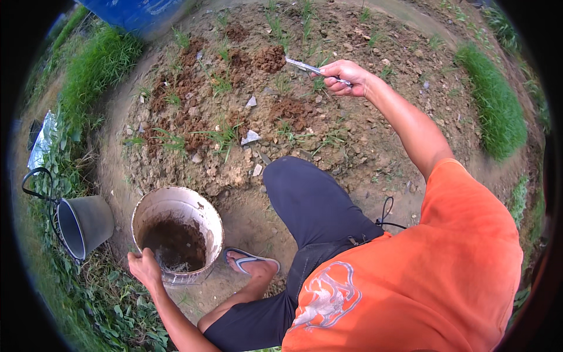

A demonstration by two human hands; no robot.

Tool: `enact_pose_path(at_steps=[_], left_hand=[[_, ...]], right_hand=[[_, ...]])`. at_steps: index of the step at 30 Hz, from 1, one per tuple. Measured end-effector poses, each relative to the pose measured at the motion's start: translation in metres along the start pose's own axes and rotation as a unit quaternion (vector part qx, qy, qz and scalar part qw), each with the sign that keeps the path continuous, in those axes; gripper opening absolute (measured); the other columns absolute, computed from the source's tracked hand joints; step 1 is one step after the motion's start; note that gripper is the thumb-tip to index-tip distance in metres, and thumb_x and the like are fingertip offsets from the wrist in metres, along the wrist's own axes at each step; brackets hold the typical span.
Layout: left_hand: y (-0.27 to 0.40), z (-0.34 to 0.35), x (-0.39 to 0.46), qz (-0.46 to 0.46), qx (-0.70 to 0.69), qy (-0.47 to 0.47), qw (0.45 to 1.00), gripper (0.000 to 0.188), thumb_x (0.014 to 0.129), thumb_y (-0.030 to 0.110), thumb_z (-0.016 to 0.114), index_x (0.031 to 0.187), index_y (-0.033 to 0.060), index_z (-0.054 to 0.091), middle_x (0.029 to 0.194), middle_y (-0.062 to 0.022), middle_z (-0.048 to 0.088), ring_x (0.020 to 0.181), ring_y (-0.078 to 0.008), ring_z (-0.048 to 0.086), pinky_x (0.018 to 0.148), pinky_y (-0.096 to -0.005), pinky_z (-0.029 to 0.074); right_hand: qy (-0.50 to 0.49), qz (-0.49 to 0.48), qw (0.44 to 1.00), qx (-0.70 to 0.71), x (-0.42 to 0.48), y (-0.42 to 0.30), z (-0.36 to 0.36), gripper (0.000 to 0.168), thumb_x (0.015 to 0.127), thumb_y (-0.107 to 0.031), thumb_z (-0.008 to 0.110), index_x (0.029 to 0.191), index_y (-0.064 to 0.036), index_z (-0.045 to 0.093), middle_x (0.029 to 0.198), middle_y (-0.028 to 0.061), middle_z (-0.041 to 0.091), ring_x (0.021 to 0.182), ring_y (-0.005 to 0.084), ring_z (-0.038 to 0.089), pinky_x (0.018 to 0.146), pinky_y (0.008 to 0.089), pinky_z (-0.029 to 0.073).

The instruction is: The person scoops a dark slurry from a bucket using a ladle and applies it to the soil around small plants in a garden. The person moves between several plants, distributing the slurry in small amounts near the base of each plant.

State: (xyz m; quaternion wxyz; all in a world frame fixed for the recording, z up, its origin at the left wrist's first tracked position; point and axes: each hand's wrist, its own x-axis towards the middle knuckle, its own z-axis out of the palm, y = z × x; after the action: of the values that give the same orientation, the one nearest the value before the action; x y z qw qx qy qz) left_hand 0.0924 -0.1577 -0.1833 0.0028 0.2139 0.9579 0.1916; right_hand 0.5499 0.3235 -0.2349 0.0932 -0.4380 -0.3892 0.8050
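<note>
My right hand [345, 78] grips the metal handle [304, 66] of a ladle or scoop. At its far end a heaped clump of reddish-brown crumbly material [269, 59] hides the bowl, held over a soil bed [334, 127] with tufts of young green shoots [222, 134]. Low on the left, my left hand [146, 267] holds the near rim of a white bucket [184, 193]. Dark brown material [173, 240] lies in the bottom of this stained bucket, which stands on bare earth. Similar reddish-brown clumps [292, 112] sit among the shoots.
A grey bucket [94, 222] with a black handle lies tipped on its side at the left. Dense grass [492, 101] grows on the right, with more grass [99, 66] at upper left. A blue object [136, 13] is at the top. Stone shards [250, 137] dot the bed.
</note>
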Motion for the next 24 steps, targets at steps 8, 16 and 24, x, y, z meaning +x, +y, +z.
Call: enact_pose_path(at_steps=[8,16,24], left_hand=[[0.005,-0.001,-0.004,-0.004,0.002,-0.004,1.0,0.028,0.071,0.016,0.059,0.076,-0.0079,0.046,0.07,-0.0233,0.055,0.066,-0.0337,0.049,0.074,-0.0474,0.044],[-0.001,-0.004,-0.004,-0.007,0.01,0.01,1.0,0.028,0.07,0.016,0.059,0.074,-0.0078,0.045,0.07,-0.0235,0.054,0.065,-0.0346,0.046,0.073,-0.0473,0.043],[0.007,0.0,-0.004,0.007,0.018,0.006,1.0,0.028,0.071,0.016,0.059,0.074,-0.0074,0.043,0.067,-0.0231,0.052,0.063,-0.0339,0.045,0.07,-0.0467,0.043]], right_hand=[[0.235,-0.077,0.68,-0.69,0.068,0.045,-0.013,0.024,0.082,-0.003,0.05,0.098,0.007,0.064,0.096,0.0301,0.067,0.091,0.0415,0.068,0.078,0.0486,0.054],[0.274,-0.09,0.638,-0.714,0.046,0.051,0.014,0.027,0.087,-0.007,0.045,0.108,0.007,0.055,0.1,0.0285,0.066,0.097,0.0435,0.065,0.079,0.0516,0.053],[0.31,-0.061,0.645,-0.696,0.025,0.038,0.026,0.026,0.085,-0.004,0.049,0.105,0.005,0.061,0.103,0.0259,0.067,0.098,0.0416,0.066,0.083,0.0507,0.053]])
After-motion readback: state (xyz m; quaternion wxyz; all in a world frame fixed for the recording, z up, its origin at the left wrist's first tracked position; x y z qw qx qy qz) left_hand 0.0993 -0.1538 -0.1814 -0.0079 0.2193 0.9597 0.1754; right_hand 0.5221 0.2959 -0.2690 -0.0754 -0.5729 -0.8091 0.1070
